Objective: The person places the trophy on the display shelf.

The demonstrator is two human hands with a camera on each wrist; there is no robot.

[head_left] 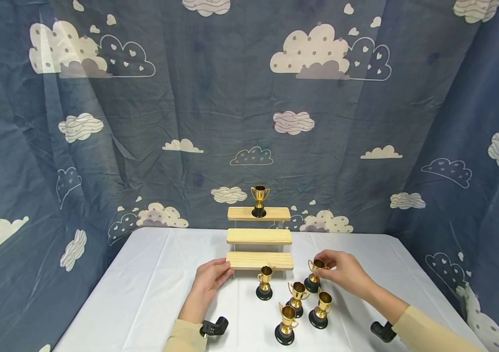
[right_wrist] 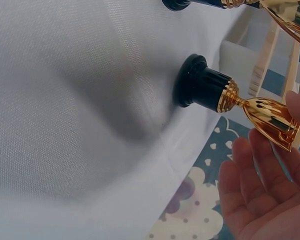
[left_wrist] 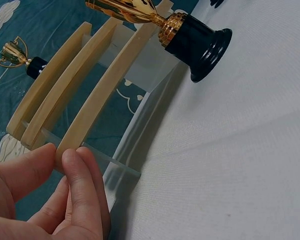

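My left hand pinches the left end of the lowest step of a three-step wooden riser; in the left wrist view, thumb and fingers close on the step's end. With my right hand I hold a small gold trophy by its cup, right of the riser. The right wrist view shows the thumb at the trophy's rim and its black base close to the white cloth. Another gold trophy stands upright on the top step.
Several more gold trophies stand in front of the riser: one trophy near the bottom step, others nearer the front. A white cloth covers the table. Behind it hangs a dark blue curtain with cloud prints.
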